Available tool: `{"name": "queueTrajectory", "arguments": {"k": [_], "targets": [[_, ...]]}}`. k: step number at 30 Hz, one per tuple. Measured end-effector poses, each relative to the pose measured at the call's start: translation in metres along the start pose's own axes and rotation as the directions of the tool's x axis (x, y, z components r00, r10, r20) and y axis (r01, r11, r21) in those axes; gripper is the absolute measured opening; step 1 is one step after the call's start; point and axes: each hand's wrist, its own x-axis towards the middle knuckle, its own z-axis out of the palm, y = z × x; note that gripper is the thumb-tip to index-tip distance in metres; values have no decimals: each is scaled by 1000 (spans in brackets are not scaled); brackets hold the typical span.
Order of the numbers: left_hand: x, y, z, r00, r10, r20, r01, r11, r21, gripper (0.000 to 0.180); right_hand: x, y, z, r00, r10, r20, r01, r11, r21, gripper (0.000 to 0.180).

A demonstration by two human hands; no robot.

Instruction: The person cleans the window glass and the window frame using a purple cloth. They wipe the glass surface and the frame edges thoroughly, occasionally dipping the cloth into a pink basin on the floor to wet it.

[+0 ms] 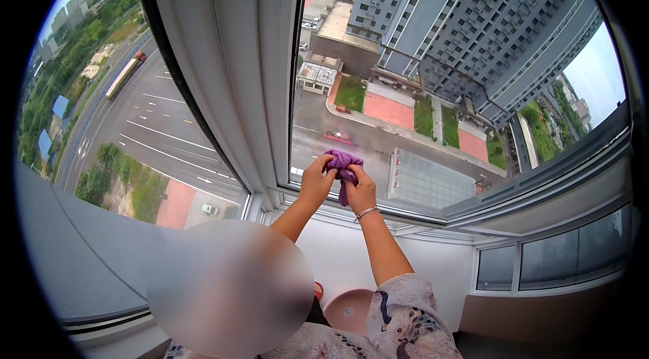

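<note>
A bunched purple cloth [344, 160] is held up between both hands in front of the large window pane [378, 122]. My left hand [316, 181] grips its left side with the fingers closed. On the other side my right hand [360, 188], with a bracelet at the wrist, is closed on it too. The cloth looks twisted, and a loose end hangs down between the hands. Whether it touches the glass I cannot tell.
A pink basin [349, 310] stands below, near my body. A wide window post [230, 55] rises at the left between two panes. The sill [405, 224] runs under the glass. Outside, far below, lie a road [169, 115] and a tall grey building [473, 28].
</note>
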Motion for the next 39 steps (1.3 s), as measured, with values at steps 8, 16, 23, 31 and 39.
{"name": "queueTrajectory", "arguments": {"k": [8,16,23,31,39], "targets": [[100,200,-59,770,498,-398,-598,782,-178,49,133,-194,-73,785,-540,-305,563,826,-12,38],[64,99,-83,796,519,-310,-449,851,272,44,86,-143,20,891,-367,-266,398,915,71,33],[-10,-26,-14,998,44,-40,-40,995,89,44,-3,22,64,999,30,-28,-32,998,-55,25],[73,225,33,747,665,-3,-663,744,-83,53,104,-123,-162,796,-321,-513,389,921,27,31],[16,109,98,784,618,66,-621,782,52,46,20,21,-121,903,-173,-393,215,974,66,24]]}}
